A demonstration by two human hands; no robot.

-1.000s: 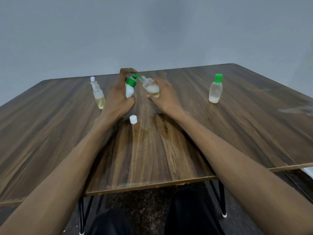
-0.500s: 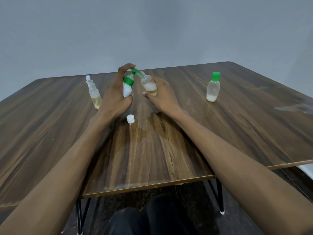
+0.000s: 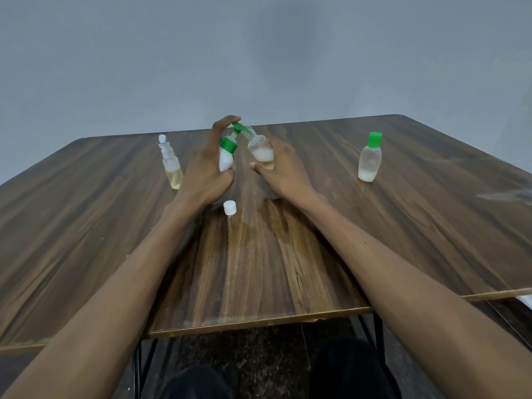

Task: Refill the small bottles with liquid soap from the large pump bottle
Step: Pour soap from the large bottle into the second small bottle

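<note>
1. Head view, the step in hand: this looks like the pumping itself. The left hand wraps the white pump bottle, thumb against its body and fingers curled over the top onto the green pump head.
2. The right hand has its fingers clamped round a small open bottle, tilted so its neck meets the green spout just under the left fingertips. Foamy liquid sits in its lower half, so I judge it partly filled.
3. Next move, as I judge it: press the pump head down while keeping neck and spout together, or soap runs onto the worktop. Then the bottle wants capping.
4. The white cap lies loose just behind the left thumb, near the wrist, in easy reach.
5. Around: a spray bottle with yellowish liquid stands just outside the left knuckles. A green-capped bottle stands well apart from the right fingers, low in liquid.
6. Nothing blocks the hands.
</note>
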